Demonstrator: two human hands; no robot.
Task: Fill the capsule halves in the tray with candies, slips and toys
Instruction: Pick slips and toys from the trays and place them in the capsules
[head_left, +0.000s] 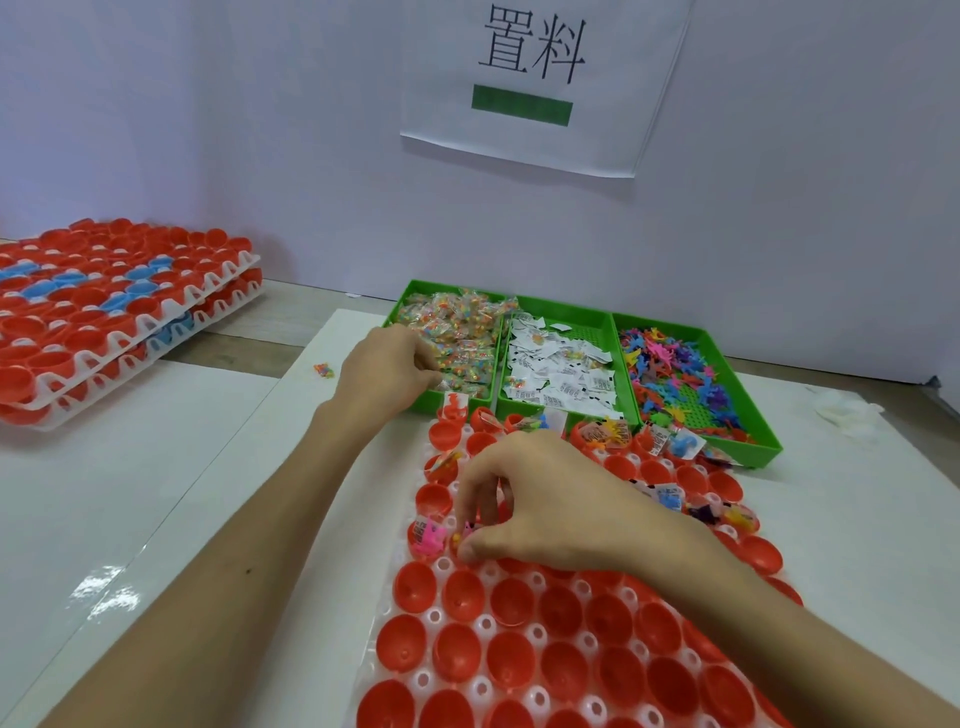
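Note:
A white tray in front of me holds many red capsule halves; the far rows carry candies, slips and toys, the near rows are bare. My right hand hovers over the tray's left side, fingers curled, pinching a small pink toy into a capsule half. A filled half with a pink toy lies just left of it. My left hand reaches into the candy bin, fingers curled among wrapped candies. Beside that stand the slip bin and the toy bin.
Two stacked trays of red and blue capsule halves sit at the far left. A loose candy lies on the white mat. A paper sign hangs on the back wall. Crumpled white material lies at the right.

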